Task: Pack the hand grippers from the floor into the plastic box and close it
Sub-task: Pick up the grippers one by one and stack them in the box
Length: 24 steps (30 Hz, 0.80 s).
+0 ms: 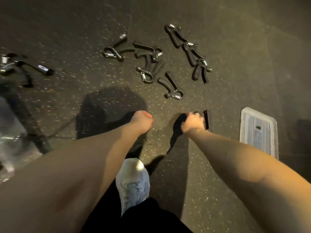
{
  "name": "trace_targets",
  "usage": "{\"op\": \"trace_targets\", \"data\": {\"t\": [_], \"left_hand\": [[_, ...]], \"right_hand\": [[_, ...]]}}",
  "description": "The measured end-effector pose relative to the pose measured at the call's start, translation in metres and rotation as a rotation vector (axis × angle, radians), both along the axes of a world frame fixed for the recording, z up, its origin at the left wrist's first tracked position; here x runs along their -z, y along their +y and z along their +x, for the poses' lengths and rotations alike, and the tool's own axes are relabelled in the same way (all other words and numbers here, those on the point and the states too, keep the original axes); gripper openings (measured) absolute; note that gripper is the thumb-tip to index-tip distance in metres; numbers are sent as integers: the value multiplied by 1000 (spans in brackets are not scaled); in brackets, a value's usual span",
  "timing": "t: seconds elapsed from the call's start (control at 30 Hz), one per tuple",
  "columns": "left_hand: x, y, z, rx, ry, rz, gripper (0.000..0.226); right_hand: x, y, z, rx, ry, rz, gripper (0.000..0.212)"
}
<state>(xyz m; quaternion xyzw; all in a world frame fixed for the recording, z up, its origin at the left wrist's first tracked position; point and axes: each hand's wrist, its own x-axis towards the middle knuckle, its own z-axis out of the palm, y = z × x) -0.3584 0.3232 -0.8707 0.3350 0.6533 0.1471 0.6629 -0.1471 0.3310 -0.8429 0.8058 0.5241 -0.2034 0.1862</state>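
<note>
Several black hand grippers with metal springs lie scattered on the dark speckled floor ahead, one cluster in the middle (pixel 148 64) and a row to its right (pixel 190 51). My right hand (pixel 193 122) is shut on one hand gripper, whose black handle (pixel 206 119) sticks out past the fingers. My left hand (pixel 142 121) is a closed fist holding nothing that I can see. A clear plastic box part (pixel 259 132), lid or box I cannot tell, lies flat on the floor to the right of my right hand.
More black gym handles and springs (pixel 21 68) lie at the far left. A dark bar (pixel 28 123) and a shiny blurred object (pixel 10 143) sit at the left edge. My pale shoe (pixel 133 180) stands below my hands.
</note>
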Motion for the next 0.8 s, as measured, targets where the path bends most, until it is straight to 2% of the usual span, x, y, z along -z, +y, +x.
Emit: {"op": "trace_targets", "data": {"t": [0.13,0.37,0.47,0.6,0.7,0.8], "left_hand": [[20,-2,39,29,19,-21,12],[27,-3,66,69,90,16,17],[21,-2,68,95,101,24,13],[15,-4,72,104,51,21,5],[10,-8,69,71,-8,-8,43],[-9,-10,58,-48,-140,-71,55]], "right_hand": [[22,-8,36,228,-75,-6,79],[39,-11,57,356,-86,145,98],[33,-9,65,392,-67,173,93],[34,-23,56,407,81,240,77],[33,-34,35,297,195,327,78],[20,-41,2,86,375,352,84]]}}
